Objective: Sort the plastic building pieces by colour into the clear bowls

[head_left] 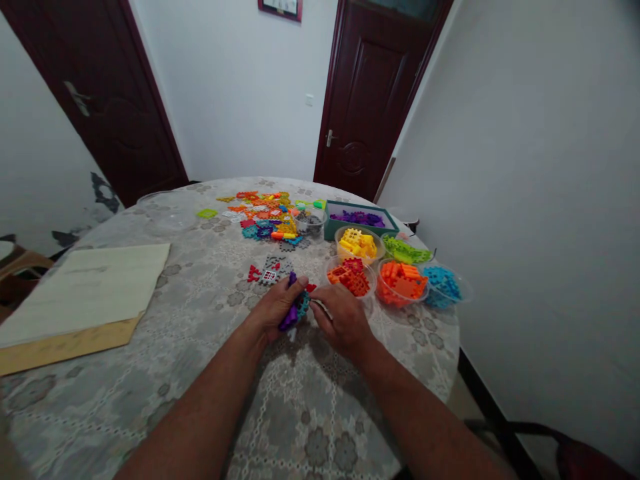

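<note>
My left hand (276, 308) is closed around purple plastic building pieces (289, 320). A teal gear-shaped piece (303, 305) sits against their right side. My right hand (345, 320) is pinched close to the teal piece, fingertips at its edge; a thin item seems to be between the fingers, too small to name. Just beyond my hands lie a white lattice piece (270, 276), a red piece (254, 273) and several grey pieces (276, 262). Another bit of red shows between my hands.
Clear bowls hold yellow pieces (358, 244), red pieces (350, 277), orange pieces (401, 281) and blue pieces (442, 287). Behind them stands a green box (331, 228) with purple pieces. A mixed heap (265, 208) lies farther back. Paper sheets (85, 287) lie left.
</note>
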`<move>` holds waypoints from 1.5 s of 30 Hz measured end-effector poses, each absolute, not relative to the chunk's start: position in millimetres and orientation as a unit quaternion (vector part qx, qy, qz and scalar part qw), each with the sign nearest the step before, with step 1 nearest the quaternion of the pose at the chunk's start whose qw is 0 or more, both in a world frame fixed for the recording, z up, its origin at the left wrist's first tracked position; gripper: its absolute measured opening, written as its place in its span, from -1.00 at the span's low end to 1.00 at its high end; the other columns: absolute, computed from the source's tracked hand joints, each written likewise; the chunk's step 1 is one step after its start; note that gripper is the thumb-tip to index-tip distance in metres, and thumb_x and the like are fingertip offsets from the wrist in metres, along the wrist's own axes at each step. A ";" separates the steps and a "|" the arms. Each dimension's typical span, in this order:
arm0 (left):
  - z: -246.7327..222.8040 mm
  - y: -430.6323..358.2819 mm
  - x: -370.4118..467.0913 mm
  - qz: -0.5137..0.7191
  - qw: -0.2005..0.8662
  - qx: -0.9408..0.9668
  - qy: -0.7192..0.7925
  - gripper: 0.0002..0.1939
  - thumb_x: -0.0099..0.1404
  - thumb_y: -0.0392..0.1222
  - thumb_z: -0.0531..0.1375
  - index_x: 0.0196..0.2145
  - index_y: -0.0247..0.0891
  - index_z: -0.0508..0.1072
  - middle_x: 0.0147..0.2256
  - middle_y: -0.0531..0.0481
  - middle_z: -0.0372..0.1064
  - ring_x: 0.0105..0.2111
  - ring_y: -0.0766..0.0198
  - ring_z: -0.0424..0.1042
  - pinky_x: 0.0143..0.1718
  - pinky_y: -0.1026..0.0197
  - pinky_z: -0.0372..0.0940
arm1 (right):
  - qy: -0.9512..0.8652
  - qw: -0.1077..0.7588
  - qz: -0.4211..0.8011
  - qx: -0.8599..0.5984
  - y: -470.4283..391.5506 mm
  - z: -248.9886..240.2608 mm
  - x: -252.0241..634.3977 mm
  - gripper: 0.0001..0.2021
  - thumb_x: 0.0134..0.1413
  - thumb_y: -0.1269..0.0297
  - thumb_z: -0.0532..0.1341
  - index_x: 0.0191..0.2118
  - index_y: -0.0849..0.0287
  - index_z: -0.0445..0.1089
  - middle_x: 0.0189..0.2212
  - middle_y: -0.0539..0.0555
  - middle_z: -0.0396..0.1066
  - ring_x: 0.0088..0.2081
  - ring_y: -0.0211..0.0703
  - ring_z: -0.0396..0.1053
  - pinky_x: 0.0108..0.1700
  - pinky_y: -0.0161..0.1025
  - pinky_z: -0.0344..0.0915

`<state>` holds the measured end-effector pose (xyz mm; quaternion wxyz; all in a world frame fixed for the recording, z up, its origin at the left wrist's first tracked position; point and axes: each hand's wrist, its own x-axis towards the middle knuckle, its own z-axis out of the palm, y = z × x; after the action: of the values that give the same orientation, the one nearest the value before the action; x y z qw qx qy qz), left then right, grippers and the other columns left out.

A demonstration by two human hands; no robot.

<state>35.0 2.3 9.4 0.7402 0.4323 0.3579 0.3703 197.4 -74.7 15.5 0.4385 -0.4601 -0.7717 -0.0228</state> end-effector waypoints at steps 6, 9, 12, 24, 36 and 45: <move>14.3 -0.8 36.5 0.363 0.753 0.426 0.348 -0.48 0.12 0.20 0.51 -0.21 -0.24 0.49 -0.39 0.00 0.48 -0.52 0.28 0.44 -0.52 0.28 0.33 | -0.752 0.433 0.021 -0.497 -77.5 12.2 198.3 -0.57 0.42 0.30 0.17 0.33 0.08 0.37 -0.01 0.19 0.59 -0.04 0.01 0.55 0.09 0.00 0.50; 14.1 -1.2 38.3 0.362 0.746 0.443 0.341 -0.48 0.11 0.18 0.52 -0.21 -0.25 0.51 -0.34 -0.05 0.52 -0.44 0.23 0.49 -0.44 0.25 0.39 | -0.722 0.455 0.054 -0.519 -77.3 9.0 197.4 -0.55 0.40 0.31 0.15 0.34 0.10 0.36 -0.01 0.18 0.60 -0.08 -0.03 0.57 0.05 -0.05 0.52; 10.4 -0.4 39.9 0.364 0.719 0.476 0.352 -0.49 0.13 0.18 0.51 -0.20 -0.25 0.52 -0.31 -0.05 0.53 -0.38 0.22 0.50 -0.38 0.26 0.40 | -0.689 0.478 0.111 -0.533 -75.1 7.6 198.0 -0.60 0.41 0.28 0.14 0.28 0.09 0.43 0.02 0.16 0.61 -0.04 -0.04 0.58 0.05 -0.09 0.52; 19.0 2.1 36.7 0.345 0.734 0.454 0.370 -0.47 0.09 0.19 0.52 -0.27 -0.17 0.38 -0.48 0.12 0.35 -0.58 0.32 0.36 -0.60 0.29 0.32 | -0.570 0.554 0.216 -0.566 -67.4 18.8 208.8 -0.81 0.36 0.15 0.22 -0.05 0.10 0.50 -0.41 -0.04 0.53 -0.43 -0.19 0.50 -0.31 -0.25 0.43; 22.0 13.5 32.6 0.361 0.688 0.475 0.413 -0.38 -0.03 0.02 0.58 -0.11 -0.18 0.42 -0.42 0.13 0.42 -0.53 0.28 0.46 -0.52 0.23 0.46 | -0.595 0.392 -0.081 -0.697 -44.1 28.7 261.2 -0.86 0.39 0.35 0.19 -0.11 0.15 0.52 -0.11 0.17 0.52 0.00 -0.01 0.45 0.13 -0.10 0.37; 19.5 15.5 33.3 0.345 0.633 0.526 0.452 -0.24 -0.02 0.10 0.58 0.08 -0.17 0.49 -0.28 0.02 0.54 -0.43 0.23 0.52 -0.46 0.23 0.44 | -0.589 0.412 -0.085 -0.690 -42.0 26.1 258.0 -0.81 0.43 0.39 0.16 -0.03 0.13 0.53 -0.09 0.15 0.50 0.03 -0.03 0.42 0.17 -0.13 0.35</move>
<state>33.3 15.5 19.5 0.6331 0.5257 0.4515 0.3449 258.0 -42.0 26.1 0.4123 -0.6903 -0.5885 -0.0845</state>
